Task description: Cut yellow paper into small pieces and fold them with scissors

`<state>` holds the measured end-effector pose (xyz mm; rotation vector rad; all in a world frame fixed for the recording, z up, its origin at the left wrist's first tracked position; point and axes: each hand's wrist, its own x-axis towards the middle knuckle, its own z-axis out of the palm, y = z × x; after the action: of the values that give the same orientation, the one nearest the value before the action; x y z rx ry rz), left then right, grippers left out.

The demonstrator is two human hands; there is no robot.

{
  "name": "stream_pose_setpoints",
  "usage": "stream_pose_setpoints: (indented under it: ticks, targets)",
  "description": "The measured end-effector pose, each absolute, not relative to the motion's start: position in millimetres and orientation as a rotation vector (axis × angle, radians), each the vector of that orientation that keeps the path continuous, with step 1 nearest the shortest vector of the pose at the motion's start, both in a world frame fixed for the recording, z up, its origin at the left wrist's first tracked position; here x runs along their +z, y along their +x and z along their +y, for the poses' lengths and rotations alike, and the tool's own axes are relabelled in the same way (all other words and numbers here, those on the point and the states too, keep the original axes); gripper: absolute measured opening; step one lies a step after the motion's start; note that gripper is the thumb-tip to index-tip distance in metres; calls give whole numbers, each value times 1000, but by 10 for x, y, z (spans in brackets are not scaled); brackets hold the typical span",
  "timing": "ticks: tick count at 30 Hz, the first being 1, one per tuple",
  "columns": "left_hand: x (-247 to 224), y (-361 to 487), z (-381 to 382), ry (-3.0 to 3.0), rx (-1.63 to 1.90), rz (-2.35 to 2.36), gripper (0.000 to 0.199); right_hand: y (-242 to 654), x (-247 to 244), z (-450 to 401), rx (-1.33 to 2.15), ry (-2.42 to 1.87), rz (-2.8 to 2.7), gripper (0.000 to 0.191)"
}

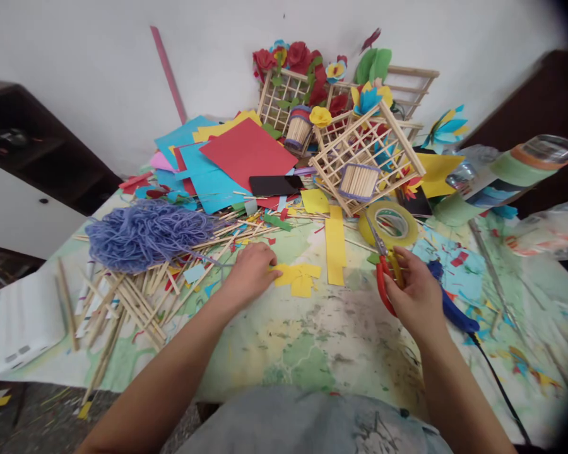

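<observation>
Head view, and both forearms reach forward over the table [284,353]: the right hand [414,284] sits just nearer the person than the tape roll [409,226], fingers wrapped around the handles of the scissors [382,251]. Those blades aim forward and slightly left, the scissors' long axis slanting away from the body, tips overlapping the roll's left edge in this view; the handles lie along the hand's left side. Over to the left hand [252,272], well left of the roll, palm down, fingers bent, thumb at the edge of the yellow paper cutouts [301,279]; whether it pinches them, I cannot tell. The cutouts spread rightward from that thumb, toward a yellow paper strip [335,246], left of the roll, its long axis running away from the person.
</observation>
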<state>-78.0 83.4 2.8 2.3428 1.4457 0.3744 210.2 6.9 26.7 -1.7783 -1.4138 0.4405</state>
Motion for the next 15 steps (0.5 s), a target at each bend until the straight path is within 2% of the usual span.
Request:
stream_pose_setpoints:
  ticks: [4,6,8,12,15]
  targets:
    - [99,-735,789,2308,390,1429,8,1695,284,145,852,-1475,-1154,57]
    - [186,-690,734,2290,478,1370,4,1509,288,134,919,-1424,-1151,54]
    - [262,-625,657,2186,548,1288,8,1369,274,104,964,-1449,-1155,48]
    - [292,-458,513,1968,507,1168,7,1218,215,82,1023,-1395,-1248,52]
    - [254,-353,439,1820,472,1085,14,1181,219,60,1062,-1286,-1336,45]
